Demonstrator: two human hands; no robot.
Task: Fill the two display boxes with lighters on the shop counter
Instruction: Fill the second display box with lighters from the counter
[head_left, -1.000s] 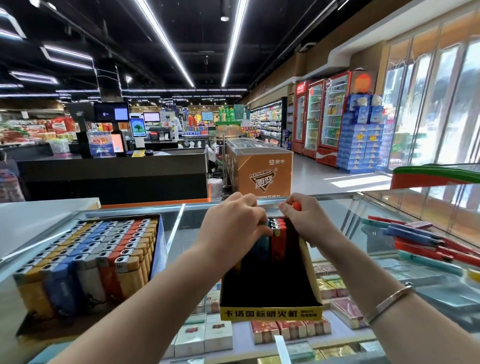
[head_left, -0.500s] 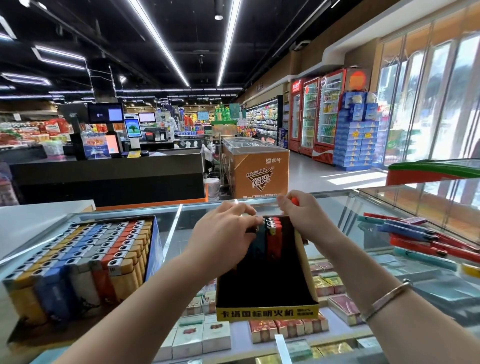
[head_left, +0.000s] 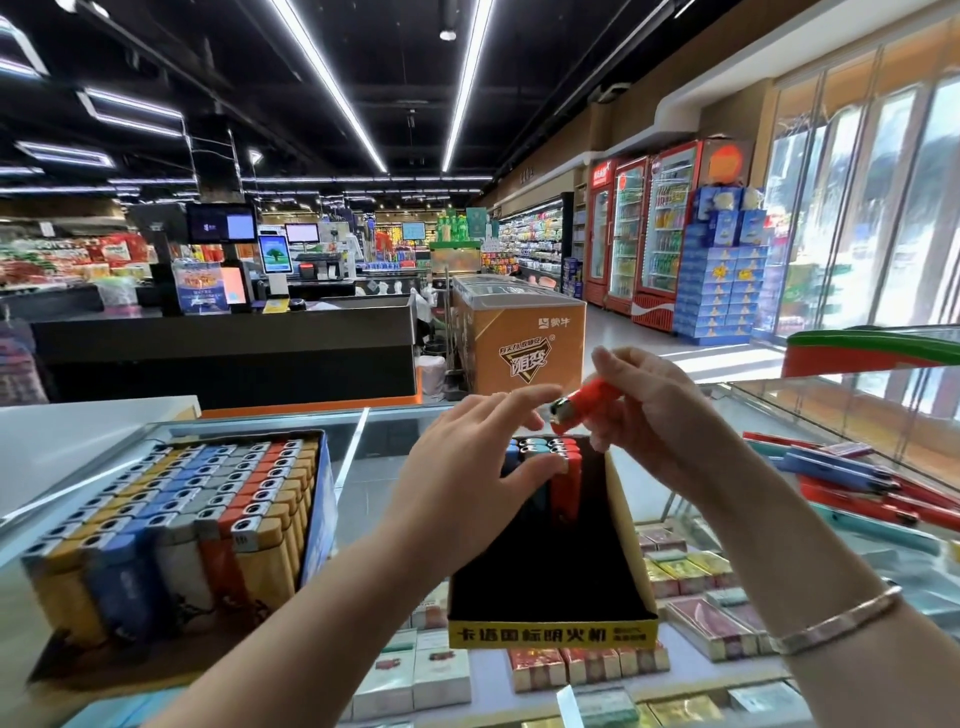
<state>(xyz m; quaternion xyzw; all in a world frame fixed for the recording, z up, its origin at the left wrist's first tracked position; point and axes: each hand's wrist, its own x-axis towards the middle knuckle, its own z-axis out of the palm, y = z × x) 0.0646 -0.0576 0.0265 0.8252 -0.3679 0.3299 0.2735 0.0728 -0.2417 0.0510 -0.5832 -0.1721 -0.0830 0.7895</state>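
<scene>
The left box (head_left: 171, 525) looks full, while the yellow box (head_left: 553, 631) holds only one back row of lighters (head_left: 545, 452) under the spread left hand (head_left: 467, 483), the right hand (head_left: 644, 415) pinching a red lighter (head_left: 587, 402) above it.

Dark ceiling (head_left: 218, 62), strip lights (head_left: 332, 88), drink fridges (head_left: 644, 234), checkout counter (head_left: 223, 353)
</scene>
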